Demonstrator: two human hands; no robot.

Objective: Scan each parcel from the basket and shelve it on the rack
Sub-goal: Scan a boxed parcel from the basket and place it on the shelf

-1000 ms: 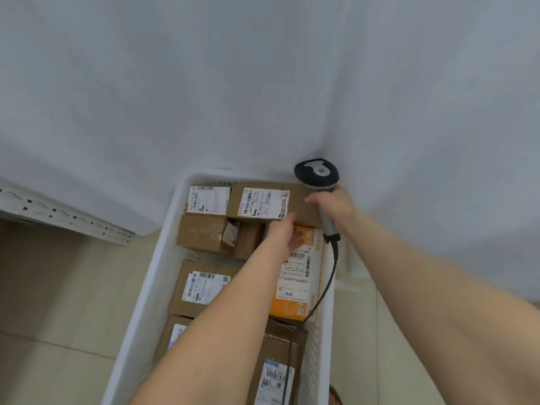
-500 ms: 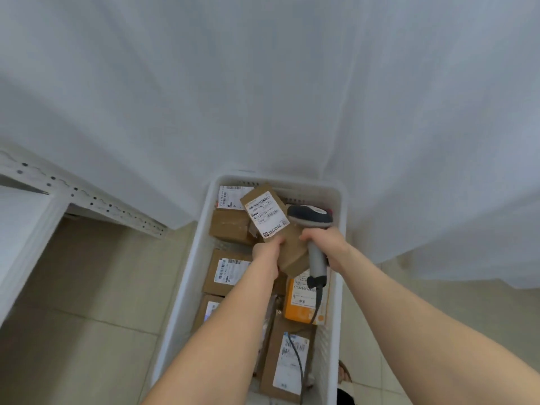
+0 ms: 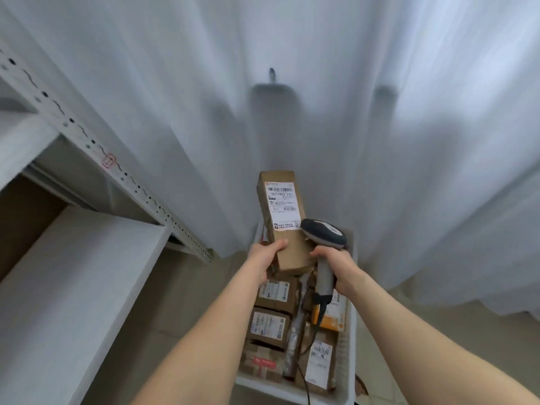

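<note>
My left hand [image 3: 266,255] grips the lower end of a long brown cardboard parcel [image 3: 285,220], held upright above the basket with its white barcode label facing me. My right hand [image 3: 336,263] holds a grey handheld scanner [image 3: 323,233] by its handle, the dark head right beside the parcel's lower right edge. Below both hands stands the white plastic basket [image 3: 349,361], filled with several brown parcels and one orange parcel [image 3: 331,314]. The scanner's black cable hangs down into the basket.
A white metal rack [image 3: 73,276] with a perforated upright [image 3: 140,188] fills the left side; its shelf board is bare where I see it. A white curtain [image 3: 380,112] hangs behind the basket. Beige floor tiles lie around the basket.
My left hand lifted the long parcel out of the basket and turned it upright, label toward me. My right hand raised the scanner alongside it. My view tilted up, showing more of the rack.
</note>
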